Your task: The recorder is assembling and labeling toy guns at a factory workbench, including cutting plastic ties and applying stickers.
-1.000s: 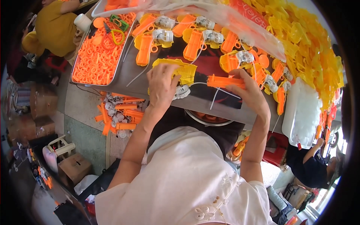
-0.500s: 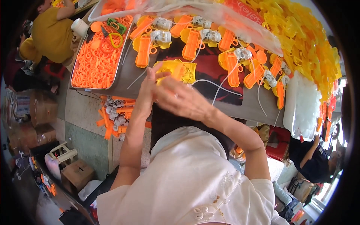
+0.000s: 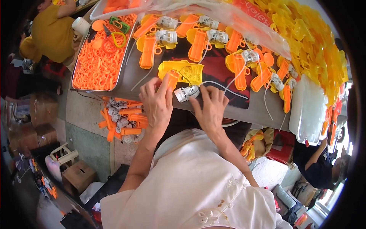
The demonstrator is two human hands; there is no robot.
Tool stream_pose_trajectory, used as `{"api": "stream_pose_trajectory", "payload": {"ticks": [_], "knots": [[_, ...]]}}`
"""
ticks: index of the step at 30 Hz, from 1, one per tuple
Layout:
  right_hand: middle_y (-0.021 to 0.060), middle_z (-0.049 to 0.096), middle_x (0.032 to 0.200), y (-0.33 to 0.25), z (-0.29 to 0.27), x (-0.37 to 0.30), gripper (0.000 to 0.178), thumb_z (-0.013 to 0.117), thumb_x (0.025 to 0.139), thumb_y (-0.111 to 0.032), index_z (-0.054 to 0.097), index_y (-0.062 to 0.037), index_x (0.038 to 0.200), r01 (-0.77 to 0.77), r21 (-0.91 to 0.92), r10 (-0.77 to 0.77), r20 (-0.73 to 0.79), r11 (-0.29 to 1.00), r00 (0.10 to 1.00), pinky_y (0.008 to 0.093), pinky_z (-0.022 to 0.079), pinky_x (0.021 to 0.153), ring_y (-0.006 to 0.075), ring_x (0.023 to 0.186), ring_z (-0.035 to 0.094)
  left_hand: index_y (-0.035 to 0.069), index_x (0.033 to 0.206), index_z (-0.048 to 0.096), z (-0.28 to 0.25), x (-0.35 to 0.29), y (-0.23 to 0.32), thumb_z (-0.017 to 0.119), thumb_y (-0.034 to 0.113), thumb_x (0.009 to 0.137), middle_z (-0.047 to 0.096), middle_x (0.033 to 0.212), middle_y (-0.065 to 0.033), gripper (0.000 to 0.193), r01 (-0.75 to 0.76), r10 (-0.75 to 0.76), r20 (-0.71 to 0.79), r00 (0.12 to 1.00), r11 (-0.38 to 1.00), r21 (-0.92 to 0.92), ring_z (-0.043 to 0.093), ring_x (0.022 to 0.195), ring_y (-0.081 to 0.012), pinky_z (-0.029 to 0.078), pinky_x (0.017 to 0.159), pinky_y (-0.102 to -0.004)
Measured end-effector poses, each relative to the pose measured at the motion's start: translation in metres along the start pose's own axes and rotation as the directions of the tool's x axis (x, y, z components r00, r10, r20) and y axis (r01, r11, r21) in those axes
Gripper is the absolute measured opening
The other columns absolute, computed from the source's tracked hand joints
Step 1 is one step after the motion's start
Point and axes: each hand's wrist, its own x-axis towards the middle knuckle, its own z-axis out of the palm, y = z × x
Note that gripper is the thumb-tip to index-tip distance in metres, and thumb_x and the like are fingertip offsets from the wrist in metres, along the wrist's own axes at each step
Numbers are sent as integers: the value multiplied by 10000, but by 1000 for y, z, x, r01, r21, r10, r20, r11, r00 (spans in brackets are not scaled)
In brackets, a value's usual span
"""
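A yellow toy gun shell half (image 3: pixel 198 72) lies on the table edge in front of me, with thin wire in it. My left hand (image 3: pixel 157 103) has its fingertips closed on an orange handle piece (image 3: pixel 173 78) at the shell's left end. My right hand (image 3: pixel 212 108) pinches the right end of a white and clear pump unit (image 3: pixel 185 93), just below the shell. A thin clear tube (image 3: pixel 225 88) runs off to the right from beside that hand. Beyond the shell lie several part-assembled orange and yellow toy guns (image 3: pixel 198 45) with white units and tubes.
At left stands a metal tray (image 3: pixel 120 78) of small orange rings, with yellow-handled pliers (image 3: pixel 117 39) on top. Yellow shells (image 3: pixel 310 49) are heaped at far right, above a white tub (image 3: pixel 295 114). Orange parts (image 3: pixel 131 131) pile up below the table at left. Other people sit nearby.
My hands were together, blurred, over the yellow shell. Now they are apart and lower, the left at the orange handle and the right at the white pump unit, which has come into sight.
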Motion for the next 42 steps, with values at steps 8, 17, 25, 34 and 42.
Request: {"api": "stream_pose_trajectory", "payload": {"ticks": [8,17,25,34,42], "knots": [[75,574,818,-4,-5,5,362,809,699,-304,577,-48,807,-132,151,124,62,980,990,366,339,770,250,763,546,20,1337,496,8,3,-5,679,271,854,528,1182,-101,575,-138,140,18,990,985,-103,506,1029,-297,451,862,-405],[88,578,982,29,-26,58,237,727,785,-238,609,-51,870,-46,91,37,95,995,995,403,357,852,250,986,536,41,1291,556,2,6,-17,726,55,769,567,1100,-99,549,-182,210,30,977,903,-389,524,988,-303,469,838,-387],[58,552,1142,16,-5,56,195,713,777,-168,679,-98,956,263,106,-264,-3,959,964,429,333,936,271,1088,479,29,1181,606,17,11,2,709,20,753,598,983,-100,441,-87,55,-99,994,932,-353,500,943,-303,437,852,-396],[72,550,1224,18,12,69,132,735,725,-184,688,-91,807,92,124,-97,41,988,994,473,304,981,296,1178,426,21,1161,621,14,15,-4,720,-4,723,607,1001,-101,450,-103,78,-75,994,902,-420,499,967,-310,442,860,-389],[90,557,1239,14,12,82,108,741,697,-167,715,-87,764,175,7,-173,183,985,968,479,295,1002,297,1189,430,34,1147,629,17,14,1,728,1,713,625,969,-92,446,-53,27,-66,997,898,-436,503,941,-305,452,829,-387]]}}
